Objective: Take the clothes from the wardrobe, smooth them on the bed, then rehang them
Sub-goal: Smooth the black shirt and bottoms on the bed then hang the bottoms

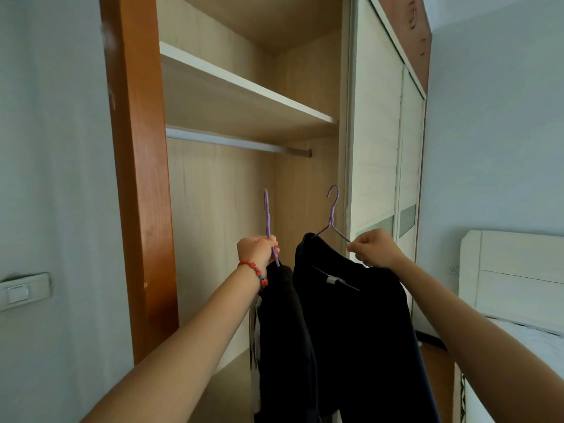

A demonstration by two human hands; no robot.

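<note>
Head view: your left hand (258, 251) is curled tight around the neck of a purple hanger (269, 222), a dark garment (283, 325) hanging below it. Your right hand (374, 248) pinches the shoulder wire of a second purple hanger (332, 215) carrying another dark garment (360, 331). Both hangers sit below the wardrobe rail (238, 141), well apart from it, hooks free. The open wardrobe (140, 178) stands ahead, shelf (244, 99) above the rail. A bed (531, 340) lies at the right edge. A red bead bracelet (254, 271) circles your left wrist.
</note>
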